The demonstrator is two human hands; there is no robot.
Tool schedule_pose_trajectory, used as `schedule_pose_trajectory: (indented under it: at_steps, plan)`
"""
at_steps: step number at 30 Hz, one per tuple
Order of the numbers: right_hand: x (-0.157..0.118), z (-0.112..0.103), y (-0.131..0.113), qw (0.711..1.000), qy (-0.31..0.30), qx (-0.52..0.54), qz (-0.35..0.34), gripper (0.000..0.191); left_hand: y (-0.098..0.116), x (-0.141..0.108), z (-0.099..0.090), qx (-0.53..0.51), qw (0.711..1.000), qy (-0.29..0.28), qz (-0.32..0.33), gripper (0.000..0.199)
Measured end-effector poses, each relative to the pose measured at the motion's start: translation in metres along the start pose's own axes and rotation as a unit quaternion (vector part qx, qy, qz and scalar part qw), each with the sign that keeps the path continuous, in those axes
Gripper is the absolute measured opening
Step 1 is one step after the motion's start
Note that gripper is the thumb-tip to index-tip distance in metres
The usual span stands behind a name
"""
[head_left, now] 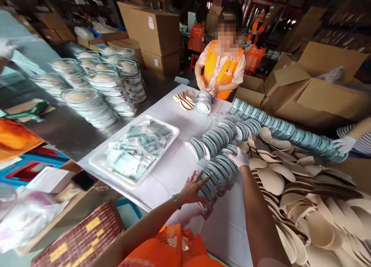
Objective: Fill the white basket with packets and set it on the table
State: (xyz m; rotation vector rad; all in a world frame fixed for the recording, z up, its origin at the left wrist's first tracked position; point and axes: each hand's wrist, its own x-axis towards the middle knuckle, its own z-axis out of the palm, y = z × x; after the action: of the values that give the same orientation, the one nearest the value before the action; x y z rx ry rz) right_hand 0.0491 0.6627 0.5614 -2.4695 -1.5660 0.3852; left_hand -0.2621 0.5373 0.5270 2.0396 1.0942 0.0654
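Note:
My left hand (193, 187), bare with a bracelet at the wrist, presses flat against the near end of a row of round pale blue discs (218, 173) lying on edge on the white table cover (174, 170). My right hand (240, 157), in a white glove, rests on the far end of the same row. Further rows of these discs (223, 133) lie beside it. A heap of beige oval pads (292, 189) spreads to the right of my right arm.
A white tray of small sachets (136, 151) sits left of the discs. Stacks of clear-packed discs (98, 89) stand on the steel table. A person in an orange vest (222, 68) handles discs opposite. Another gloved hand (343, 143) reaches in at right. Cardboard boxes (315, 85) surround.

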Motion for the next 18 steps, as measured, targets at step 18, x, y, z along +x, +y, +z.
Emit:
schedule_pose_trajectory:
  at_steps: [18]
  plan:
    - [-0.224, -0.02, 0.122, 0.98, 0.047, -0.014, -0.191, 0.043, 0.04, -0.125, 0.142, 0.008, 0.966, 0.21, -0.151, 0.098]
